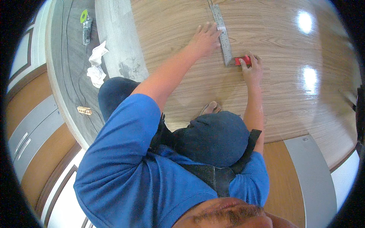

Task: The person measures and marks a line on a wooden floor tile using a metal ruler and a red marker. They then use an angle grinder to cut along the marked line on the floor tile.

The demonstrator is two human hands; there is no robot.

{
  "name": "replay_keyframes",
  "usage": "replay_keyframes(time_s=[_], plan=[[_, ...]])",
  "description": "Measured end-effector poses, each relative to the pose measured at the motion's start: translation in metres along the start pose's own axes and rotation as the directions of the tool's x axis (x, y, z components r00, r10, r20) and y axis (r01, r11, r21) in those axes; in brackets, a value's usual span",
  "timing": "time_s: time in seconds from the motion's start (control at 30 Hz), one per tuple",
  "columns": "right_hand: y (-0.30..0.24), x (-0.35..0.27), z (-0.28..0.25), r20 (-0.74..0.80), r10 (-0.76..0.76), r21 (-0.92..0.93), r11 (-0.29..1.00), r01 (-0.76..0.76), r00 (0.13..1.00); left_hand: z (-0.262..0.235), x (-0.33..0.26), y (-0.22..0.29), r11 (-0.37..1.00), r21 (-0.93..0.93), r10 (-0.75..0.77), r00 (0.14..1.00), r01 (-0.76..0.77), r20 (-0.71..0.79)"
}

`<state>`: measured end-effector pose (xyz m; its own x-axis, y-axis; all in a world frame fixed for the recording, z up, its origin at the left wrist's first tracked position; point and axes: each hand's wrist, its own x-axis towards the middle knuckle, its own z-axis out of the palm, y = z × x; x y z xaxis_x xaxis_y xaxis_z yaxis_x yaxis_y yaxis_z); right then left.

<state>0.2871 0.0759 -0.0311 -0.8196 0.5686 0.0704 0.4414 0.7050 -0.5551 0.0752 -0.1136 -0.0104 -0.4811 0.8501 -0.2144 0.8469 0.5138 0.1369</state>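
No pkgs, labels, signs or screens in view.

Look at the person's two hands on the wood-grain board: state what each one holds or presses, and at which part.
The left hand presses flat on the metal square's long blade. The right hand grips its red handle at the corner.

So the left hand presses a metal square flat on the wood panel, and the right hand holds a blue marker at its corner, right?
Not quite: the head view shows the marker is red, not blue. The left hand does press the metal square on the wood panel, and the right hand holds the marker at its corner.
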Motion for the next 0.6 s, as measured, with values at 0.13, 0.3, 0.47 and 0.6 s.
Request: replay_keyframes(time_s=[0.13,0.3,0.47,0.6], plan=[[0.004,-0.016,-0.007,0.045,-0.061,0.074,0.996,0.058,0.997,-0.010,0.025,-0.005,0.997,0.058,-0.052,0.998,0.051,0.027],[0.001,-0.022,-0.012,0.124,-0.052,0.097,0.994,0.040,0.991,-0.009,0.035,-0.018,0.995,0.009,-0.101,0.991,0.101,0.086],[-0.002,-0.021,-0.010,0.128,-0.043,0.107,0.994,0.029,0.991,-0.003,0.033,-0.022,0.996,0.006,-0.084,0.996,0.084,0.030],[0.000,-0.023,-0.010,0.116,-0.036,0.126,0.992,0.022,0.993,-0.002,0.035,-0.020,0.995,0.058,-0.088,0.996,0.087,0.023]])
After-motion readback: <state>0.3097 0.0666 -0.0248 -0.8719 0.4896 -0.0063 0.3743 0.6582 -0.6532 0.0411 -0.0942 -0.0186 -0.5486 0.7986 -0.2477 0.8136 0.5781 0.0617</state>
